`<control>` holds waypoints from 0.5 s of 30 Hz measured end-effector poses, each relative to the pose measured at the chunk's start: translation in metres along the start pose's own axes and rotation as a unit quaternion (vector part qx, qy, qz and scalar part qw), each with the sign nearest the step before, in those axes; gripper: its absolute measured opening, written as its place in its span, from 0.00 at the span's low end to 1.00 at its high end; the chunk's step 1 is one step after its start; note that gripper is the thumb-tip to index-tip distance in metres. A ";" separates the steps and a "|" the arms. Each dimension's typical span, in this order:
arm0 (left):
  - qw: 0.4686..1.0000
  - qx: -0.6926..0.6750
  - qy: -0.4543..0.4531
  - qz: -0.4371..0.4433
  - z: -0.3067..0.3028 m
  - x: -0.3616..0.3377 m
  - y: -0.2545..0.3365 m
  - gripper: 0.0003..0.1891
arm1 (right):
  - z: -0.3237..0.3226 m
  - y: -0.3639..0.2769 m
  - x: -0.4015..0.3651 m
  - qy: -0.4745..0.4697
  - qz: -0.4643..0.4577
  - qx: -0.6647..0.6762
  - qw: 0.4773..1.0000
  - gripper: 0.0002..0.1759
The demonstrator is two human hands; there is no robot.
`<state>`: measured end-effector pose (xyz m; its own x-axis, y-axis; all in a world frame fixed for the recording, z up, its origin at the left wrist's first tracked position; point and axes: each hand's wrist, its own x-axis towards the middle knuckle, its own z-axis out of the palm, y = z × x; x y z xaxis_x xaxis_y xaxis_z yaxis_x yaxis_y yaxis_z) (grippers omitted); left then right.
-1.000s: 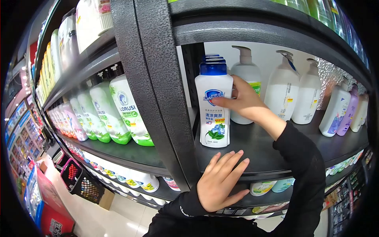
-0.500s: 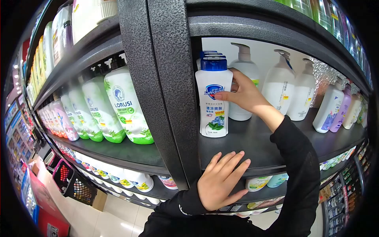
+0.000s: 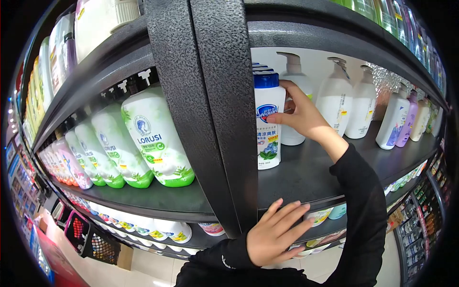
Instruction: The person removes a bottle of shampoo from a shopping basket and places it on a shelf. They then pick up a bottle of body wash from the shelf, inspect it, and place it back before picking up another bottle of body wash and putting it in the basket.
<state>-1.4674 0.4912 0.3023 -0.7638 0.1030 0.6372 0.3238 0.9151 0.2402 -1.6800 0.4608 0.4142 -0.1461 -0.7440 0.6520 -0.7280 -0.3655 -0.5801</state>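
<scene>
The right hand point(image 3: 306, 119) was gripping a flat white plastic bottle with a glossy blue cap point(image 3: 268, 136); the thumb pressed on the front label, and the other fingers went around the far side. This bottle was standing upright on a smooth black shelf board point(image 3: 306, 174), just beside a thick dark post with a rough, pebbled surface point(image 3: 222, 115), which covered its left edge from this view. A blue oval logo and a picture of green leaves were printed on its front. Behind it, a short row of similar blue caps point(image 3: 263, 68) was visible.

The left hand point(image 3: 275, 237) was open and held nothing, with its back turned up and the fingers spread, near the front edge of the board; I cannot tell whether it touched this edge. Both wrists came out of soft black fabric sleeves point(image 3: 363, 191).

Near the right hand stood a round-shouldered white bottle with a pump point(image 3: 295, 81), and farther right a tall white pump bottle point(image 3: 332, 107) and a slim purple bottle point(image 3: 408, 122). A crinkled silver sheet point(image 3: 385, 79) shone at the back. Left of the post, a curved white-and-green bottle marked LORUSI point(image 3: 155, 138) leaned in the wide view.
</scene>
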 end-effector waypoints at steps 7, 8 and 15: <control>0.995 -0.101 0.004 0.028 -0.001 -0.027 0.005 0.31 | 0.000 -0.004 -0.004 -0.002 0.027 -0.004 1.000 0.42; 0.994 -0.105 0.006 0.021 0.000 -0.031 0.007 0.31 | 0.000 -0.005 -0.004 0.005 0.021 -0.006 1.000 0.42; 0.998 -0.066 -0.002 -0.021 0.011 -0.051 0.033 0.30 | 0.005 -0.017 -0.018 0.023 0.047 -0.019 0.998 0.46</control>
<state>-1.4246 0.5205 0.2697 -0.7809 0.0675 0.6210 0.3621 0.8590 0.3619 -1.6616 0.4778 0.4103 -0.2448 -0.7474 0.6177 -0.7339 -0.2735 -0.6218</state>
